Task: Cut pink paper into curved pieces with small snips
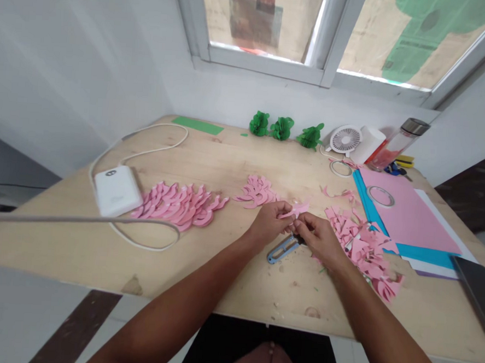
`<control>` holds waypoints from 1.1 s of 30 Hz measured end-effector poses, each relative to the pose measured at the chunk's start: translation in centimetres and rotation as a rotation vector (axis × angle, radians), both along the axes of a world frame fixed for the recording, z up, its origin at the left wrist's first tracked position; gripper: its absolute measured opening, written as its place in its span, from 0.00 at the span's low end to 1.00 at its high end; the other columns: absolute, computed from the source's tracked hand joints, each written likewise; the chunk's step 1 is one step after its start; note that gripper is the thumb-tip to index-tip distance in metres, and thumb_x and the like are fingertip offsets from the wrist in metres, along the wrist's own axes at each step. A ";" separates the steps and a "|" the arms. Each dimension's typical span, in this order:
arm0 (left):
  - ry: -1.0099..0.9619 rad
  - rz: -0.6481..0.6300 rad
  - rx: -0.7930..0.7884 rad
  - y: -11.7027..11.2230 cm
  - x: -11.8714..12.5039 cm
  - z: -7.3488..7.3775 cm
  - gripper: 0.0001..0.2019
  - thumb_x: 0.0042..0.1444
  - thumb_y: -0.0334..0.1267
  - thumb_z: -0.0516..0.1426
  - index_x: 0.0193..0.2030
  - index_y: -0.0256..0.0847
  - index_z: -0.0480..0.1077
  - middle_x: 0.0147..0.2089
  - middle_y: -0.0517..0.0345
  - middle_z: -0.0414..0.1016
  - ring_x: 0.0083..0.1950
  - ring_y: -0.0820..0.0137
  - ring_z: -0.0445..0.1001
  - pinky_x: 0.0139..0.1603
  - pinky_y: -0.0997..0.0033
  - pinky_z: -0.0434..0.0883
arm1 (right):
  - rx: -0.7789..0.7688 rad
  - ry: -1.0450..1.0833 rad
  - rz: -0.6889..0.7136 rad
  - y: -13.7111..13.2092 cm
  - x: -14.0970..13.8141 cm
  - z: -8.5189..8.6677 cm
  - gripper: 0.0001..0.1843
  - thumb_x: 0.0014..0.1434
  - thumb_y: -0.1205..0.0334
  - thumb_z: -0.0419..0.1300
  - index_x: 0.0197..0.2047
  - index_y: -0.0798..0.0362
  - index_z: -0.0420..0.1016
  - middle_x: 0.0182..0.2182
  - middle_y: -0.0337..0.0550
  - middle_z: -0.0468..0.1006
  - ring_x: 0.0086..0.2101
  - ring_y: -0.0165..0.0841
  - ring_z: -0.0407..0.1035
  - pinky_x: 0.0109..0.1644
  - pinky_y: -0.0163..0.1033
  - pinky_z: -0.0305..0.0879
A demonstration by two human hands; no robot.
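My left hand [269, 222] and my right hand [320, 238] meet above the middle of the wooden table [227, 158]. Both pinch one small pink paper piece [296, 209] between their fingertips. Blue thread snips [281, 250] lie on the table just below my hands; whether my right hand touches them I cannot tell. A small heap of curled pink cut-outs [256, 190] lies just beyond my left hand. Another pile of pink scraps [364, 246] sits right of my right hand.
A larger row of pink cut-outs [181, 204] lies beside a white power bank [116, 190] with its cable. Three green paper flowers [282, 128], a small fan [345, 139], a bottle [396, 144], tape rings and stacked pink and blue sheets [405, 213] occupy the back and right.
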State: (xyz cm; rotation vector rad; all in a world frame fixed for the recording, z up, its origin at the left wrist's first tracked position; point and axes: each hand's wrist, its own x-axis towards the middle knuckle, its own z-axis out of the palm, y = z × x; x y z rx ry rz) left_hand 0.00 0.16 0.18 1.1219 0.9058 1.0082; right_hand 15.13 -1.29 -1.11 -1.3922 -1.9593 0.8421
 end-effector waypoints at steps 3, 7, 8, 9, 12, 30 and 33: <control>-0.002 -0.001 -0.003 0.0 0.0 0.0 0.06 0.45 0.35 0.57 0.23 0.36 0.64 0.18 0.64 0.66 0.20 0.79 0.65 0.22 0.79 0.62 | 0.007 -0.002 -0.001 0.0 0.0 0.1 0.13 0.58 0.58 0.50 0.25 0.54 0.65 0.20 0.36 0.64 0.22 0.26 0.57 0.26 0.32 0.54; -0.011 0.002 -0.006 -0.1 0.0 0.0 0.06 0.44 0.36 0.57 0.23 0.36 0.64 0.18 0.64 0.66 0.20 0.79 0.65 0.22 0.79 0.62 | 0.008 -0.002 -0.003 -0.1 0.0 0.2 0.13 0.58 0.57 0.50 0.25 0.53 0.65 0.20 0.35 0.63 0.22 0.26 0.56 0.26 0.32 0.53; -0.011 0.002 -0.003 0.0 0.0 0.0 0.07 0.44 0.36 0.57 0.23 0.36 0.64 0.18 0.64 0.66 0.20 0.79 0.65 0.22 0.79 0.62 | 0.007 -0.003 -0.002 -0.1 0.0 0.2 0.13 0.58 0.57 0.50 0.25 0.53 0.65 0.20 0.35 0.63 0.22 0.26 0.56 0.26 0.32 0.54; -0.010 0.002 0.000 0.0 0.0 -0.1 0.07 0.44 0.36 0.58 0.23 0.37 0.64 0.18 0.64 0.66 0.20 0.79 0.65 0.22 0.79 0.62 | 0.007 -0.003 0.000 -0.1 0.0 0.2 0.13 0.58 0.57 0.50 0.25 0.53 0.65 0.20 0.36 0.63 0.22 0.26 0.56 0.26 0.32 0.54; -0.001 0.002 0.006 0.0 0.0 -0.1 0.07 0.43 0.36 0.58 0.23 0.37 0.63 0.18 0.65 0.66 0.19 0.79 0.65 0.21 0.79 0.62 | 0.009 -0.009 0.006 -0.1 0.0 0.2 0.13 0.58 0.57 0.49 0.26 0.53 0.65 0.20 0.36 0.63 0.22 0.26 0.57 0.26 0.31 0.54; 0.007 0.007 0.009 0.0 0.0 -0.2 0.07 0.44 0.37 0.58 0.23 0.37 0.63 0.18 0.64 0.65 0.20 0.79 0.65 0.22 0.79 0.62 | 0.015 -0.020 0.001 -0.1 0.0 0.3 0.13 0.58 0.58 0.50 0.26 0.53 0.66 0.20 0.36 0.65 0.22 0.27 0.58 0.26 0.31 0.54; 0.009 0.004 0.019 0.0 0.0 -0.2 0.07 0.44 0.36 0.57 0.23 0.37 0.63 0.18 0.65 0.64 0.20 0.79 0.64 0.22 0.79 0.62 | 0.025 -0.042 0.002 -0.1 -0.1 0.3 0.13 0.58 0.58 0.50 0.25 0.53 0.65 0.20 0.35 0.64 0.22 0.26 0.58 0.26 0.31 0.54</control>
